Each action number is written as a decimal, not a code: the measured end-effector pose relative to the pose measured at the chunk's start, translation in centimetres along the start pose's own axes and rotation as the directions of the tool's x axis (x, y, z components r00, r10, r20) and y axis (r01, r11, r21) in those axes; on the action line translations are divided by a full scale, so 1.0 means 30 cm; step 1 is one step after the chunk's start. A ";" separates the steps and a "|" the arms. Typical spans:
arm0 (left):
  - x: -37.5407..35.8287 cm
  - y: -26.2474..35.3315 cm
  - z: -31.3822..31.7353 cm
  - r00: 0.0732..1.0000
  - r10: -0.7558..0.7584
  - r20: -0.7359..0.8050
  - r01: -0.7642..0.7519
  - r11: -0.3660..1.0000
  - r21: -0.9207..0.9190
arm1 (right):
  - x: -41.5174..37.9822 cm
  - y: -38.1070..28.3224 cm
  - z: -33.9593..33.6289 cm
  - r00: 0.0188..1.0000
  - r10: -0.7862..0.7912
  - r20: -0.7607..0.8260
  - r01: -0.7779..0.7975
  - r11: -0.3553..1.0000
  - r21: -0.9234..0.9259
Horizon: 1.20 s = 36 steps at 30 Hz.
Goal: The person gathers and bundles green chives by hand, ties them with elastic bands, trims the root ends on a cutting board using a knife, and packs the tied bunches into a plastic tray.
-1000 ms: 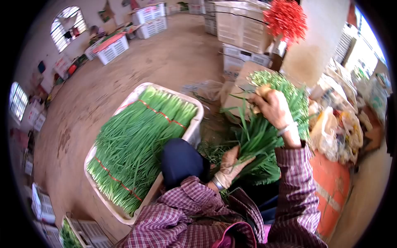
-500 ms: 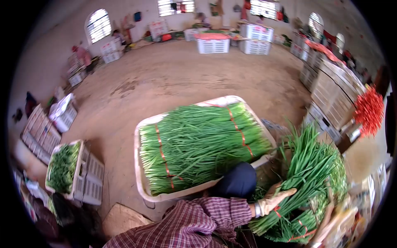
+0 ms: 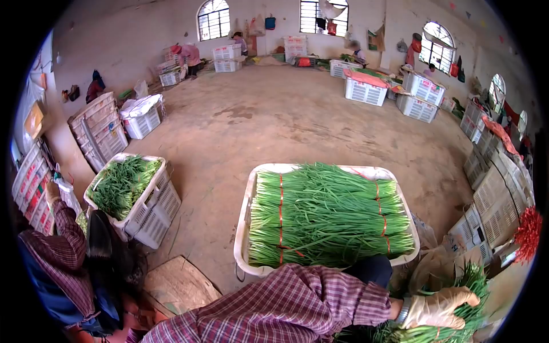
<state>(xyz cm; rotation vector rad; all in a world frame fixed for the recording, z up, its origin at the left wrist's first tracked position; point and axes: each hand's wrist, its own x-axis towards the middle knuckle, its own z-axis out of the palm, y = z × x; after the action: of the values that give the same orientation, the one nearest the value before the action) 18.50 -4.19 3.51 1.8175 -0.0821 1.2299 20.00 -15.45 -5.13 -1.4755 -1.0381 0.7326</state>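
Observation:
My left hand (image 3: 440,308), in a pale glove with a watch at the wrist, reaches across to the lower right. Its fingers and thumb curve round a bunch of long green chives (image 3: 472,328), partly cut off by the dark frame edge. My right hand is out of view. In front of me stands a white plastic crate (image 3: 243,228) filled with rows of chives (image 3: 326,211), laid flat, pale ends outward. Red ties (image 3: 281,214) run across them on both sides.
At left stands a crate of loose greens (image 3: 128,186), with a seated co-worker (image 3: 63,263) beside it. Stacked crates (image 3: 497,183) and a bundle of red ties (image 3: 527,234) are at right. Cardboard (image 3: 180,280) lies on the floor. People and more crates (image 3: 366,91) line the far walls.
The view has swung left, so the crate sits further right. My left hand has lowered with the chives, which no longer stand up high. My right hand has gone out of view.

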 end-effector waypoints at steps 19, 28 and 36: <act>-0.155 0.146 -0.368 0.638 -0.559 0.529 0.752 0.599 -0.274 | -0.049 -0.017 0.158 0.982 0.056 0.181 -0.094 0.973 0.209; -0.100 0.272 -0.513 0.731 -0.540 0.417 0.615 0.787 -0.060 | -0.142 -0.029 0.178 0.963 0.064 0.263 -0.218 0.758 0.615; -0.111 0.320 -0.569 0.320 -0.871 0.371 0.946 0.318 -0.070 | -0.042 -0.119 0.202 0.979 0.187 0.083 -0.155 0.411 0.898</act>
<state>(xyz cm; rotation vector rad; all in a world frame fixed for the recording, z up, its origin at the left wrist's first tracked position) -0.01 0.88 8.60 1.3410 0.5724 0.0825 13.39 -14.07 -2.83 -0.5964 -0.2850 1.1749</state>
